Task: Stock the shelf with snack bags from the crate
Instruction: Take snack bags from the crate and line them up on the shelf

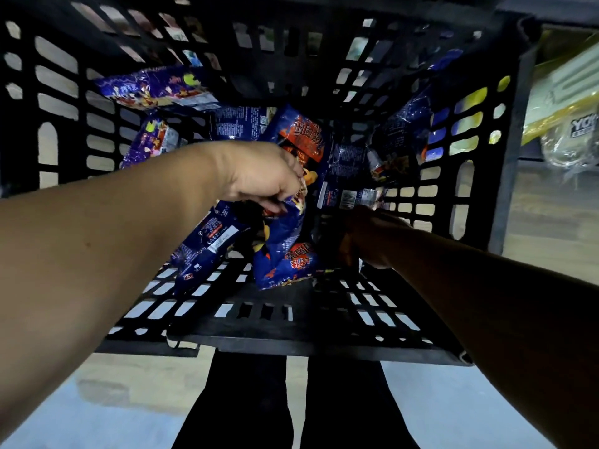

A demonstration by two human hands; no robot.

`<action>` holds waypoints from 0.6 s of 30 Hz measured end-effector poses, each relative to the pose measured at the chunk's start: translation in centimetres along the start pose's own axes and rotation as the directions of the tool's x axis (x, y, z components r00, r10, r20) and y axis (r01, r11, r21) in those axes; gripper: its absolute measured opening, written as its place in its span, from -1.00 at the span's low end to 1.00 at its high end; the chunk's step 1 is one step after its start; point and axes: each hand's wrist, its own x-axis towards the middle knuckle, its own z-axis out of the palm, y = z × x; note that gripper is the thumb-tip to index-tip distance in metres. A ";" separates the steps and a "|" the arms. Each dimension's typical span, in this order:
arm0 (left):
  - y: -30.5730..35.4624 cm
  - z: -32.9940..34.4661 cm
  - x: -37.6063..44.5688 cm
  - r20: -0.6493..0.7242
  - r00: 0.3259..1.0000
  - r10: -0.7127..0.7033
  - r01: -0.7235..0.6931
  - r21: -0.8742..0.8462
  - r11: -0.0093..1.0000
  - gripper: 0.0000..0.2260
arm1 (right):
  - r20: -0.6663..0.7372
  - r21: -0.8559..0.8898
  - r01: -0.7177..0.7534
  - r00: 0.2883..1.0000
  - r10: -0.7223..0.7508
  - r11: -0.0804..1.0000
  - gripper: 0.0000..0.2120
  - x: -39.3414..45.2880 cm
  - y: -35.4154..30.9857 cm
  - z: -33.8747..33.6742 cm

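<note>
I look straight down into a black slotted plastic crate (291, 332) that holds several blue snack bags with red and orange print. My left hand (262, 176) reaches into the crate and pinches the top of one blue snack bag (285, 251), which hangs below my fingers. My right hand (366, 238) is deep in the crate's shadow at the bottom right, fingers curled down among the bags; what it holds is hidden in the dark. More bags lie against the far wall (155, 89) and the right wall (398, 137).
A shelf (564, 102) with yellow-and-white packaged goods stands to the right of the crate. My dark-trousered legs (291, 403) are below the crate's near rim, on a pale floor (107, 400).
</note>
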 end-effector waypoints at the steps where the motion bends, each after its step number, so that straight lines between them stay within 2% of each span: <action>1: -0.1 0.1 0.1 0.000 1.000 -0.001 0.001 0.005 1.000 -0.52 | -0.025 -0.012 0.048 0.999 -0.049 0.999 -0.78 -0.2 0.0 0.0; 2: -0.2 0.1 0.2 -0.004 1.000 0.000 0.000 0.016 1.000 -0.51 | -0.037 -0.027 0.102 0.994 -0.103 0.994 -0.71 -0.1 0.1 -0.1; 4: -0.4 0.0 0.3 -0.017 1.000 0.011 -0.011 0.034 0.999 -0.52 | -0.034 -0.026 0.160 0.986 -0.161 0.987 -0.68 -0.6 -0.5 -0.3; 7: -0.3 -0.8 0.1 -0.011 1.000 0.015 -0.016 -0.025 1.000 -0.62 | -0.022 0.189 0.134 0.991 -0.132 0.973 -0.70 -0.9 -2.1 -1.4; 8: 0.0 -1.1 -0.2 -0.032 0.999 0.019 -0.020 -0.034 0.999 -0.69 | -0.011 0.179 0.095 0.995 -0.095 0.979 -0.68 -0.6 -2.4 -2.0; 10: 0.7 -1.6 -0.5 -0.098 0.995 0.013 -0.016 -0.033 0.999 -0.79 | -0.073 -0.020 0.143 0.987 -0.144 0.989 -0.53 -0.6 -3.4 -2.9; 12: 1.4 -2.0 -0.8 -0.156 0.987 -0.026 0.020 -0.039 0.999 -0.82 | -0.133 -0.166 0.139 0.978 -0.162 0.976 -0.60 -0.1 -4.2 -3.9; 14: 2.0 -2.3 -1.0 -0.221 0.973 -0.069 0.058 -0.053 0.997 -0.86 | -0.245 -0.199 0.158 0.947 -0.206 0.967 -0.69 0.1 -4.9 -4.8; 18: 2.4 -2.8 -0.3 -0.269 0.957 -0.107 0.084 -0.098 0.992 -0.80 | -0.282 -0.303 0.106 0.939 -0.195 0.947 -0.69 0.7 -5.9 -5.7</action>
